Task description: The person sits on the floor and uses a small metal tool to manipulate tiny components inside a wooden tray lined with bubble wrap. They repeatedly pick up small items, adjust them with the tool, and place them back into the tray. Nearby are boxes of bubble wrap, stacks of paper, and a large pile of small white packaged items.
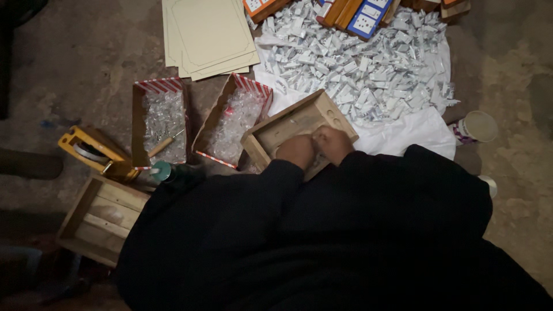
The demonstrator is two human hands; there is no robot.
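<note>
Together, hands (pixel 314 147) on wooden box (pixel 288 124)

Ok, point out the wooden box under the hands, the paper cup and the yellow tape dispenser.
Wooden box (pixel 288 124), head view: bare inner floor.
Paper cup (pixel 480 126), head view: open mouth.
Yellow tape dispenser (pixel 78 140), head view: upper frame.

i have one view only, from the head camera, looking steeply down over my dark sleeves at the floor (pixel 69 63). it sits close above the near wooden box (pixel 296 124); the far heap of white packets (pixel 368 63) runs past the top edge.
</note>
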